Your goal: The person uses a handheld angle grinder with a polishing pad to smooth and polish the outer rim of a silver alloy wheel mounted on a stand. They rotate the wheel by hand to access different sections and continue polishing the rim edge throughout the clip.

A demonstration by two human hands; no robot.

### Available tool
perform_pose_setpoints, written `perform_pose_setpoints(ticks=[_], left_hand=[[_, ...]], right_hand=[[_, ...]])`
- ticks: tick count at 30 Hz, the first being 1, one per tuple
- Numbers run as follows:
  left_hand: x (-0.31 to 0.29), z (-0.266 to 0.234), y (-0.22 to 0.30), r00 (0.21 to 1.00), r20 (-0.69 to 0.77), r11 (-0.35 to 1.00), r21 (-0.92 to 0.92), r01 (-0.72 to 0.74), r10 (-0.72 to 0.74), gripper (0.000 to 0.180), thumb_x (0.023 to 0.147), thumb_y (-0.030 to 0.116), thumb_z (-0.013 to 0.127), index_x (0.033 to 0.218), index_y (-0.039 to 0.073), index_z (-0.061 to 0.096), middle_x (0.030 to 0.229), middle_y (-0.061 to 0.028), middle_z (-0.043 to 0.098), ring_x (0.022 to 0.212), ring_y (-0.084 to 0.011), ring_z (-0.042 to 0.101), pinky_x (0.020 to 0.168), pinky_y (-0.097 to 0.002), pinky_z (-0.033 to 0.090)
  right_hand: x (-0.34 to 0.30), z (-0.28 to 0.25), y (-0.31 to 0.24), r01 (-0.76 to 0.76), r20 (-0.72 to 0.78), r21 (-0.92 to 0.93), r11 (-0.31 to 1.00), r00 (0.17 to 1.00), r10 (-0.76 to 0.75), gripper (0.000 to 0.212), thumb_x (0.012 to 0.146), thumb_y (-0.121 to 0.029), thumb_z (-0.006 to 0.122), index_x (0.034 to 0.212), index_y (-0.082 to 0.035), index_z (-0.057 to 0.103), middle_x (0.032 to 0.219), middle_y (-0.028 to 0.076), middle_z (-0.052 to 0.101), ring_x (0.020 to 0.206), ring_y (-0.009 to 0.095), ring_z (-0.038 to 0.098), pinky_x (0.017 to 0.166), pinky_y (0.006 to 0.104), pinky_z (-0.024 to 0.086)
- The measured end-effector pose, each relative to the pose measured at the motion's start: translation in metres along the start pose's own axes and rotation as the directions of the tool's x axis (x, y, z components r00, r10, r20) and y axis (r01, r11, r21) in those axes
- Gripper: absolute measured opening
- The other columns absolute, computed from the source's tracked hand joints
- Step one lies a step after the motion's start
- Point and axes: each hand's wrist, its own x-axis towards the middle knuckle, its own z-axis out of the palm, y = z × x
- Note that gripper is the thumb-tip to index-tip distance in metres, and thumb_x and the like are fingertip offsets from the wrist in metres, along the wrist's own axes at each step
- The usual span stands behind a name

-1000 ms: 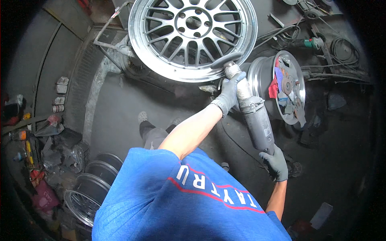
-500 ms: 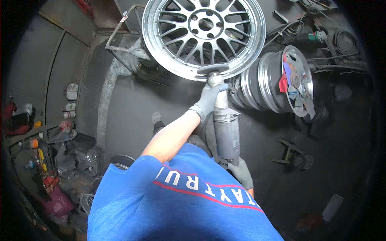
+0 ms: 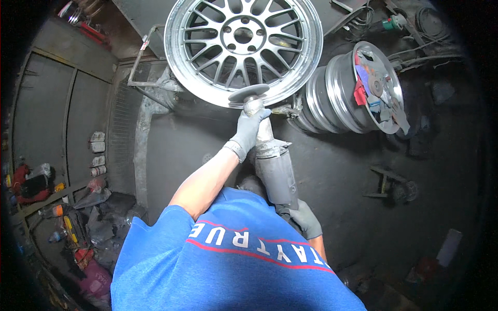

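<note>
A long grey angle grinder or polisher (image 3: pixel 275 173) is held between my two gloved hands, its body slanting from my belly up to a wheel rim. Near its head, my left hand (image 3: pixel 249 130) is wrapped round the pale neck. At the rear end my right hand (image 3: pixel 305 218) grips the handle. The tool's round disc (image 3: pixel 249 93) lies over the near lip of the silver multi-spoke wheel rim (image 3: pixel 179 78); whether it touches the metal I cannot tell. The rim stands with its spoked face toward me.
To the right, more wheel rims (image 3: pixel 337 93) lie on their sides, with red and purple cloths and discs (image 3: pixel 376 85) on the end one. A bent metal frame (image 3: pixel 136 67) stands at left. Cables and a green power tool (image 3: pixel 394 22) are at the far right. Bags and bottles clutter the left.
The grinder and both hands have shifted left in view, as has the rim. The disc sits further left along the rim's near lip. Both hands keep their grip.
</note>
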Motion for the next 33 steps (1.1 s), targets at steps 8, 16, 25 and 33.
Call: perform_pose_setpoints(ticks=[8, 16, 25, 33], left_hand=[[0.024, 0.119, -0.052, 0.995, 0.092, 0.923, -0.384, 0.013, 0.024, 0.043, 0.091, 0.011, 0.087, 0.128, 0.011, 0.065, 0.11, -0.0053, 0.073, 0.098, -0.0223, 0.075, 0.089, -0.0411, 0.063], [0.057, 0.222, -0.035, 0.993, 0.097, 0.854, -0.52, 0.0, 0.059, 0.048, 0.088, 0.024, 0.092, 0.125, 0.007, 0.067, 0.112, -0.0084, 0.074, 0.101, -0.0234, 0.075, 0.096, -0.0421, 0.06], [0.066, 0.219, -0.042, 0.997, 0.063, 0.878, -0.479, 0.001, 0.033, 0.055, 0.087, 0.027, 0.094, 0.128, 0.004, 0.066, 0.114, -0.0098, 0.074, 0.103, -0.0245, 0.075, 0.095, -0.0431, 0.061], [0.021, 0.095, -0.043, 0.994, 0.103, 0.979, -0.202, -0.007, 0.029, 0.053, 0.09, 0.02, 0.091, 0.134, 0.007, 0.065, 0.118, -0.0063, 0.074, 0.105, -0.022, 0.075, 0.093, -0.0409, 0.061]], right_hand=[[-0.029, -0.154, -0.072, -0.055, -0.158, -0.261, 0.964, 0.987, 0.014, 0.042, 0.087, -0.013, 0.082, 0.125, 0.001, 0.071, 0.105, 0.007, 0.076, 0.077, 0.013, 0.066, 0.071, 0.0315, 0.055], [-0.029, -0.279, -0.175, 0.045, -0.181, -0.632, 0.774, 0.962, -0.203, 0.046, 0.084, -0.009, 0.081, 0.128, 0.0, 0.069, 0.104, 0.001, 0.073, 0.089, 0.014, 0.066, 0.081, 0.0325, 0.054], [-0.035, -0.282, -0.182, 0.061, -0.147, -0.599, 0.798, 0.972, -0.184, 0.056, 0.085, -0.007, 0.081, 0.138, 0.003, 0.067, 0.125, 0.008, 0.076, 0.111, 0.017, 0.069, 0.103, 0.0345, 0.053], [-0.038, -0.11, -0.066, -0.073, -0.202, -0.214, 0.974, 0.979, 0.029, 0.041, 0.084, -0.012, 0.085, 0.121, -0.001, 0.071, 0.091, 0.003, 0.071, 0.073, 0.012, 0.063, 0.066, 0.0311, 0.052]])
